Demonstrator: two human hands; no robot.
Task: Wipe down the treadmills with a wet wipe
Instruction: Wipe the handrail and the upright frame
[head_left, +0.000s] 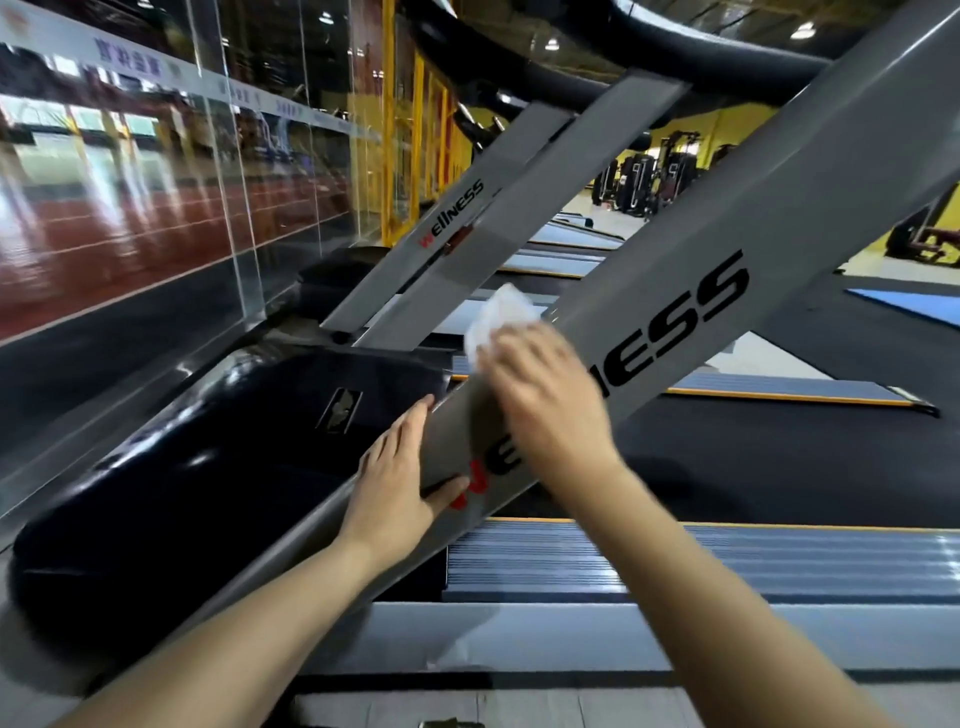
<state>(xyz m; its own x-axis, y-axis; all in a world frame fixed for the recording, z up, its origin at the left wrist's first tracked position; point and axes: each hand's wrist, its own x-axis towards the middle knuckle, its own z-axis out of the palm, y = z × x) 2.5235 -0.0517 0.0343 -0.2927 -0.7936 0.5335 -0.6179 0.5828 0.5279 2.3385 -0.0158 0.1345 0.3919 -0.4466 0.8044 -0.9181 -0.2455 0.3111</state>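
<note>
Your right hand (540, 400) presses a white wet wipe (493, 325) against the grey slanted upright (691, 291) of the nearest treadmill at the centre of the frame, fingers curled over the wipe and blurred, the wipe showing just above them beside the black "WELLNESS" lettering. Your left hand (400, 483), lower and left of centre, lies flat along the upright's lower edge, fingers straight and close together, thumb resting on the red letter, with the black motor cover (208, 467) beside it. A second grey upright (467, 223) slants behind, and a glass wall (156, 182) fills the left of the frame.
</note>
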